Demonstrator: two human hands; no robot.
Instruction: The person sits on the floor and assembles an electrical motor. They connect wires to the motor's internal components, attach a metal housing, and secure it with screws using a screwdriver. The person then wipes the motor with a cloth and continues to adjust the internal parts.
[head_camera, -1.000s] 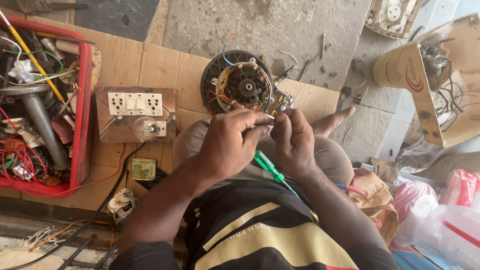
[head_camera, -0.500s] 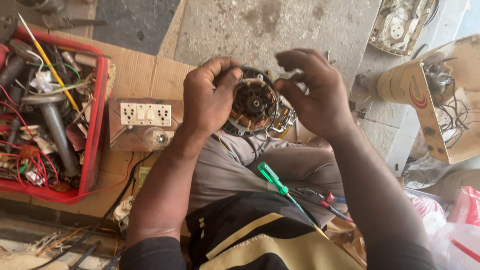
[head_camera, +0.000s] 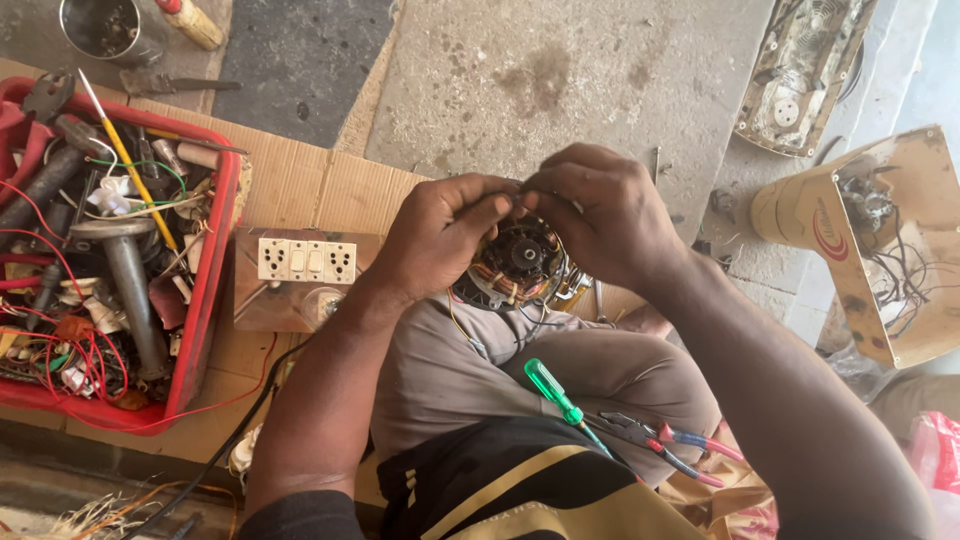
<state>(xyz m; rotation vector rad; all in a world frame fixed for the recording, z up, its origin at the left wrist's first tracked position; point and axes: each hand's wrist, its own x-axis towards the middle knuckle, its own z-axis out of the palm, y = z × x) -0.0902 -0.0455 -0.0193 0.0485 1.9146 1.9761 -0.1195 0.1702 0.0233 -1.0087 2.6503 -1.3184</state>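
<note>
Motor stator (head_camera: 520, 262), with its copper windings and dark hub, sits on the person's knees directly beneath both sets of fingertips in the head view, the only view there is. The left hand (head_camera: 440, 235) and right hand (head_camera: 600, 215) meet above its upper rim, thumbs and forefingers pinched together on something thin, most likely a winding lead, though the wire itself is too fine to make out. Working this well probably means keeping both pinches close together so the lead does not kink, and steadying the stator against the thighs so it cannot roll. A green-handled screwdriver (head_camera: 553, 388) and pliers with red grips (head_camera: 660, 445) lie on the lap below the wrists, within easy reach. Left of the left-hand knuckles lie a wooden switchboard (head_camera: 290, 275) and, farther out, a red crate (head_camera: 200, 300) of tools and wire.
</note>
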